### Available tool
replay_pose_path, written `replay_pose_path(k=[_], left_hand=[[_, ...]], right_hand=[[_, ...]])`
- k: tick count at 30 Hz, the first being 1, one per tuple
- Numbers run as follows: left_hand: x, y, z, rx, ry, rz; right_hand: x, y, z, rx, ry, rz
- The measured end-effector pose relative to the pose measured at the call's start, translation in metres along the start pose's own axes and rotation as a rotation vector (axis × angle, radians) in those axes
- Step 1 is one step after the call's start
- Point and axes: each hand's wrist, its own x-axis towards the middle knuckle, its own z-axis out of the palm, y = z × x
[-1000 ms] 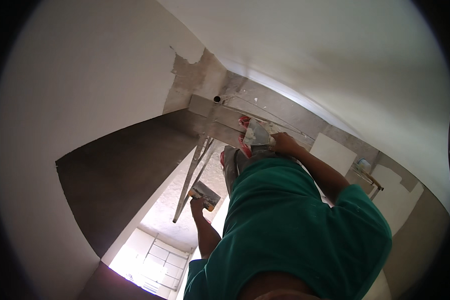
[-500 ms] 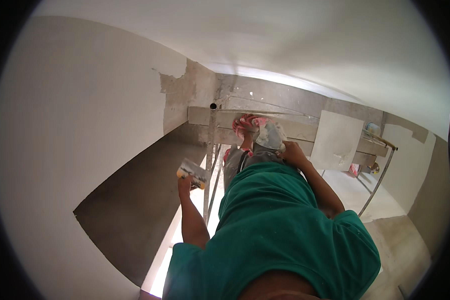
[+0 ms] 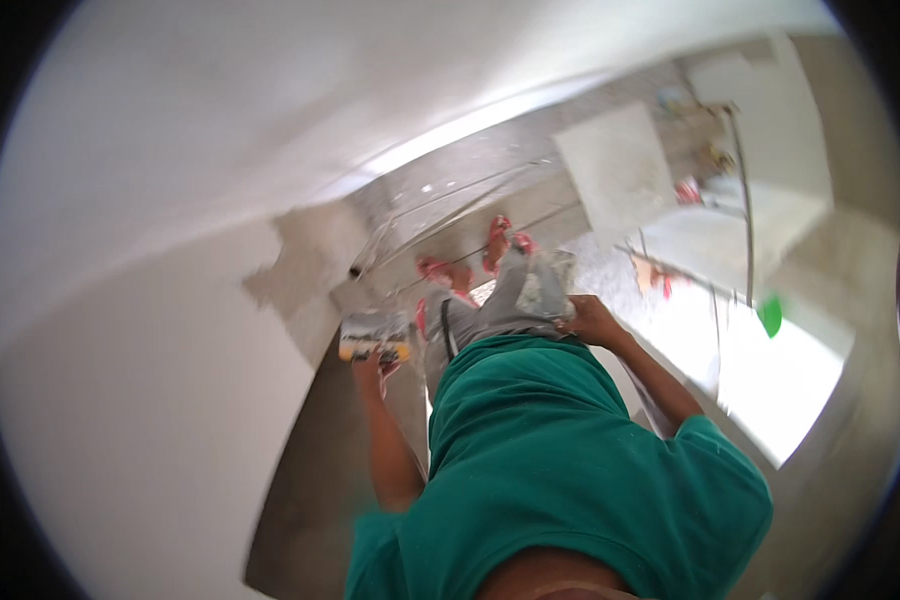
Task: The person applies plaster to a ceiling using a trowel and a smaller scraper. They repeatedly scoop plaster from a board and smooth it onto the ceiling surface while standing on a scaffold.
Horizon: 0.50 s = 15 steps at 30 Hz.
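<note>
My left hand [image 3: 370, 369], out at my left side, is closed round a wide putty knife [image 3: 375, 328] with a grey, smeared blade and a yellow-orange edge near the fingers. At my right thigh, my right hand [image 3: 592, 320] is closed at the edge of a flat grey blade [image 3: 545, 285] caked with whitish putty. Its handle is hidden, and the blade overlaps my grey trouser leg. Both hands are slightly blurred.
I stand in red-patterned footwear on scaffold planks [image 3: 470, 232]. Metal scaffold rails [image 3: 745, 200] rise to the right, by a pale board [image 3: 618, 165]. A white wall with a bare patch [image 3: 295, 265] is at left. Bright floor lies below.
My view has swung round, so the planks, board and rails appear tilted and shifted. The putty knife in my left hand has turned more level. Both hands keep their hold.
</note>
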Motion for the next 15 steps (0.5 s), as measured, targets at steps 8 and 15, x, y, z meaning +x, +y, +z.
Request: replay_pose_path(k=[8,15], left_hand=[[0.051,0.023,0.088,0.302,-0.041,0.235],[0.112,-0.053,0.220,0.697,-0.076,0.412]], right_hand=[[-0.044,0.040,0.018,0.190,0.123,0.214],[-0.055,0.124,-0.007,0.450,0.185,0.403]])
